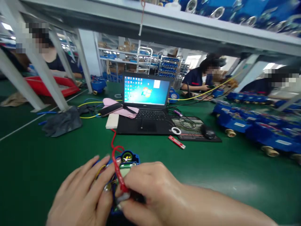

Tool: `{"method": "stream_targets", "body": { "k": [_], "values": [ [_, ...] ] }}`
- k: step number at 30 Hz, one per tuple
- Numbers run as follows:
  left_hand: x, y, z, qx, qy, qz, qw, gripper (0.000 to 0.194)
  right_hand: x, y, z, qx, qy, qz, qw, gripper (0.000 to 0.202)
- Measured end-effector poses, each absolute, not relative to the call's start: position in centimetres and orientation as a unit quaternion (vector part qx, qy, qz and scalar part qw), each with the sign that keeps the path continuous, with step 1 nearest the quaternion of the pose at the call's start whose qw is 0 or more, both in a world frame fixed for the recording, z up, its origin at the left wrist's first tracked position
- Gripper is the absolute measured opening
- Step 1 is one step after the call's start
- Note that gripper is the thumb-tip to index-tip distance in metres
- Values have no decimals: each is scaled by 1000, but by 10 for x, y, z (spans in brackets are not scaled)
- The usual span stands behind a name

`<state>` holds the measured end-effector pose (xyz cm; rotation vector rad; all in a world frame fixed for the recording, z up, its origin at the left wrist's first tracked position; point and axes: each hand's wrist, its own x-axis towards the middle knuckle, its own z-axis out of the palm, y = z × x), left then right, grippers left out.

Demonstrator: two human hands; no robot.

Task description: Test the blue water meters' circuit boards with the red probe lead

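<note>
as seen, both hands [117, 191] on blue meter [128, 158]

An open laptop [147, 106] stands on the green counter [211, 175], its screen lit with a blue desktop. Just left of it lies a white box [112, 121], and a pink cloth [117, 108] sits at its left corner with a dark flat device on top. To its right a black mouse [208, 132] rests on a mouse pad [195, 128], with a white ring [176, 130] and a red marker [176, 142] near the pad's front edge. A grey glove [62, 122] lies far left. Rows of blue water meters [254, 125] fill the right side. Other people sit at work behind.
</note>
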<state>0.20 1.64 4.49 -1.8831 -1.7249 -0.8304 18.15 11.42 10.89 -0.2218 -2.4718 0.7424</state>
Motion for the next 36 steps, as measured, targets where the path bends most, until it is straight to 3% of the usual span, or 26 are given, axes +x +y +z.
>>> {"method": "stream_targets", "body": {
  "k": [5,12,36],
  "values": [
    [18,13,60,-687,-641,-240,243,40,179,110,97,-87,-905,288,301,13],
    [20,9,56,-678,-659,-252,209,47,179,111,100,-77,-908,294,287,13],
    [22,10,63,-680,-659,-249,203,44,178,112,99,-81,-916,262,293,13]
  ]
}}
